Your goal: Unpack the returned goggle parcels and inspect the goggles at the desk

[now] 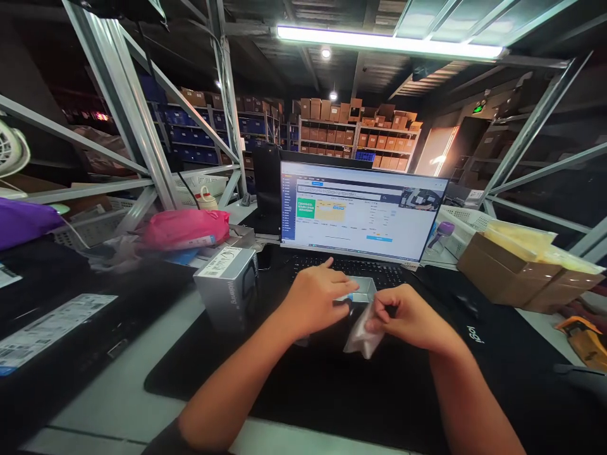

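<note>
My left hand is stretched out over the black desk mat, its fingers apart. Its fingertips reach the near side of a small open grey box in front of the keyboard; whether they touch something inside I cannot tell. Between the thumb and fingers of my right hand is a crumpled, translucent plastic bag, hanging just above the mat. What the bag contains, if anything, is not visible. Left of my hands stands a grey product box with a headphone picture and a white label on top.
A lit monitor stands behind the keyboard. At the right are a cardboard box of yellow padded packs, a white basket and a yellow-black tool. A pink bag and black parcels with labels lie left.
</note>
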Demonstrator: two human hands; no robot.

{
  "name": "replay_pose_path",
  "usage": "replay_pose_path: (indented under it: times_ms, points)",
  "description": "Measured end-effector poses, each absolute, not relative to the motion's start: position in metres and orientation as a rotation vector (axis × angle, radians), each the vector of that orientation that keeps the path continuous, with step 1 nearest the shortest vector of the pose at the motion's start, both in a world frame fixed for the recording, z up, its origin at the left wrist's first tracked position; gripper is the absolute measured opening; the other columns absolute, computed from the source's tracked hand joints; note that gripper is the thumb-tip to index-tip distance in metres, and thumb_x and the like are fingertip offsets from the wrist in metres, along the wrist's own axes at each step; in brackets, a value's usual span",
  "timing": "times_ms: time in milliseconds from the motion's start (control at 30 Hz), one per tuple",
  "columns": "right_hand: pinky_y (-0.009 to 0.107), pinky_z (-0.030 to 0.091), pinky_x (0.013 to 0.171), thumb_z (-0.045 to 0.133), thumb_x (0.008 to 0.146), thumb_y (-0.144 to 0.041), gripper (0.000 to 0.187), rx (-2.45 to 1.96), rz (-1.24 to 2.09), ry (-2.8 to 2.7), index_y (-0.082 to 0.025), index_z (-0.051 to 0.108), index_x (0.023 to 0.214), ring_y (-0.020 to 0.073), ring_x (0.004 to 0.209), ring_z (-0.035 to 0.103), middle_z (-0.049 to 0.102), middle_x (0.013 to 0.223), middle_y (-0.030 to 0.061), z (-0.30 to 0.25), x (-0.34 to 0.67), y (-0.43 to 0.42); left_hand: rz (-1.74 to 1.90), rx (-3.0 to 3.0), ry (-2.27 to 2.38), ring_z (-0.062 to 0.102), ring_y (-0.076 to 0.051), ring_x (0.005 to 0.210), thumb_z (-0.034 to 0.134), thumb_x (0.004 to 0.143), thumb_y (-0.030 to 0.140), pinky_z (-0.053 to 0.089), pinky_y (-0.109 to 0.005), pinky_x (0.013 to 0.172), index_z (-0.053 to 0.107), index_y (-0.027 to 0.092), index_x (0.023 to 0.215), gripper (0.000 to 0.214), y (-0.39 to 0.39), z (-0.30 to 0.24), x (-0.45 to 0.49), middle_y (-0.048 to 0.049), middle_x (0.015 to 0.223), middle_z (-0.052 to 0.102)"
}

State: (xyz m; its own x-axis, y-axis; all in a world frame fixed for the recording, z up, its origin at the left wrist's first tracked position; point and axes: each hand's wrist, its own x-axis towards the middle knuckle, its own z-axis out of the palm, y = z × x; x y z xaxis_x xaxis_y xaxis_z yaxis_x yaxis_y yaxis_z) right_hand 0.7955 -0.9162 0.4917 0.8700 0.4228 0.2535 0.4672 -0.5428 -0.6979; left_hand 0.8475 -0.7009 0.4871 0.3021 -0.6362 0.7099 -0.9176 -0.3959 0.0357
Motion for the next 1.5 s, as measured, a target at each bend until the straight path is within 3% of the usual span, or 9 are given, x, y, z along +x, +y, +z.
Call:
replay_pose_path:
  times_ms: [133,267,433,667,933,1100,1300,1500]
  points:
    - [0.022,0.024,0.052,0.068,0.080,-0.019,0.039,-2.257,-0.299,-0.606,-0.019,0.037,0.056,0.0090,0.055,0.033,0.041,0.054,-0.0065,0.484,0.798,-0.901,0.955,2.150,-1.417,0.070,-0.016,0.078,0.062,0.080,0.013,0.046,-0.051,0.109,0.073,0.021,0.094,0.019,-0.702,0.486,0.847,-0.0005,0.086,0.074]
    - [0.022,0.025,0.051,0.071,0.082,-0.026,0.046,-2.178,-0.076,-0.790,-0.019,0.034,0.056,0.0083,0.053,0.031,0.037,0.053,-0.0069,0.492,0.800,-0.926,0.771,2.078,-1.337,0.071,-0.015,0.084,0.062,0.073,0.008,0.041,-0.052,0.114,0.073,0.023,0.103,0.035,-0.691,0.493,0.854,0.0017,0.095,0.075]
    - [0.022,0.023,0.049,0.071,0.082,-0.027,0.048,-2.080,0.010,-0.741,-0.020,0.032,0.057,0.0082,0.054,0.029,0.034,0.055,-0.0073,0.500,0.795,-0.945,0.699,2.063,-1.296,0.071,-0.014,0.082,0.060,0.073,0.009,0.040,-0.051,0.115,0.072,0.022,0.101,0.033,-0.695,0.492,0.854,0.0021,0.093,0.075]
    - [0.023,0.024,0.053,0.060,0.087,-0.018,0.040,-2.183,-0.301,-0.631,-0.020,0.029,0.061,0.0089,0.056,0.030,0.036,0.057,-0.0070,0.489,0.796,-0.909,0.920,2.120,-1.373,0.069,-0.015,0.074,0.062,0.082,0.018,0.044,-0.053,0.111,0.073,0.021,0.099,0.020,-0.706,0.486,0.843,0.0001,0.084,0.074]
    - [0.021,0.025,0.049,0.069,0.079,-0.017,0.044,-2.177,0.112,-0.815,-0.020,0.031,0.057,0.0080,0.053,0.033,0.037,0.054,-0.0077,0.499,0.800,-0.945,0.676,2.099,-1.306,0.070,-0.015,0.085,0.060,0.071,0.007,0.037,-0.052,0.116,0.074,0.024,0.104,0.040,-0.694,0.491,0.857,0.0022,0.096,0.075]
    - [0.022,0.027,0.051,0.070,0.079,-0.017,0.040,-2.205,0.010,-0.762,-0.019,0.036,0.058,0.0086,0.054,0.036,0.041,0.055,-0.0077,0.496,0.795,-0.930,0.649,2.099,-1.323,0.070,-0.015,0.084,0.059,0.071,0.006,0.040,-0.050,0.115,0.073,0.024,0.106,0.041,-0.697,0.488,0.855,0.0016,0.097,0.075]
    - [0.023,0.026,0.053,0.069,0.080,-0.017,0.038,-2.255,-0.296,-0.601,-0.019,0.038,0.058,0.0089,0.054,0.034,0.044,0.055,-0.0076,0.483,0.800,-0.902,0.792,2.133,-1.409,0.070,-0.017,0.084,0.064,0.081,0.016,0.043,-0.051,0.112,0.073,0.021,0.099,0.020,-0.704,0.484,0.850,-0.0010,0.094,0.075]
    - [0.021,0.030,0.054,0.065,0.083,-0.015,0.038,-2.148,0.056,-0.761,-0.019,0.036,0.060,0.0087,0.056,0.038,0.043,0.057,-0.0070,0.496,0.799,-0.933,0.785,2.083,-1.337,0.071,-0.017,0.091,0.061,0.074,0.008,0.041,-0.054,0.113,0.073,0.022,0.105,0.036,-0.694,0.494,0.855,-0.0018,0.101,0.075]
